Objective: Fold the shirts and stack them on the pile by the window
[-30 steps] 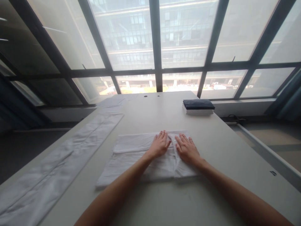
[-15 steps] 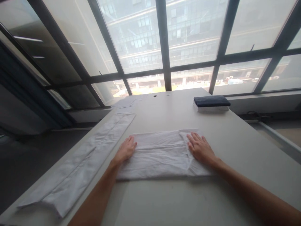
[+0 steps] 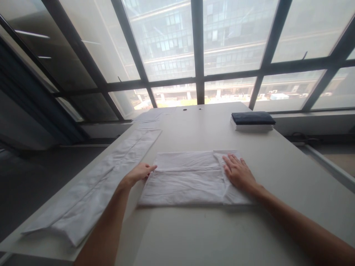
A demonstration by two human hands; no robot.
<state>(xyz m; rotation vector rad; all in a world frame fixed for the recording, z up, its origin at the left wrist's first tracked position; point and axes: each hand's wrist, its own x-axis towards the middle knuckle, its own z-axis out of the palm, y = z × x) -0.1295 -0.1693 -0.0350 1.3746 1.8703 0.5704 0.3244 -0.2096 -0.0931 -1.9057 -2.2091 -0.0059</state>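
A white folded cloth (image 3: pixel 188 183), lightly creased and with a lengthwise seam or fold line, lies flat on the table before me. At its left edge my left hand (image 3: pixel 141 172) is closed, with thumb and finger pinching the fabric. My right hand (image 3: pixel 238 173) rests flat on the cloth's right end, where a folded-over layer shows; its fingers are spread and it grips nothing.
Along the white table's (image 3: pixel 194 236) left side lies a long white folded cloth (image 3: pixel 102 181). White sheets (image 3: pixel 148 117) lie at the far left. A stack (image 3: pixel 253 121) with dark blue cloth over white pieces sits far right. Windows stand behind.
My left hand has shifted left from lying flat on the cloth to pinching its left edge. The right hand stays pressed on the right end. The view has tilted slightly.
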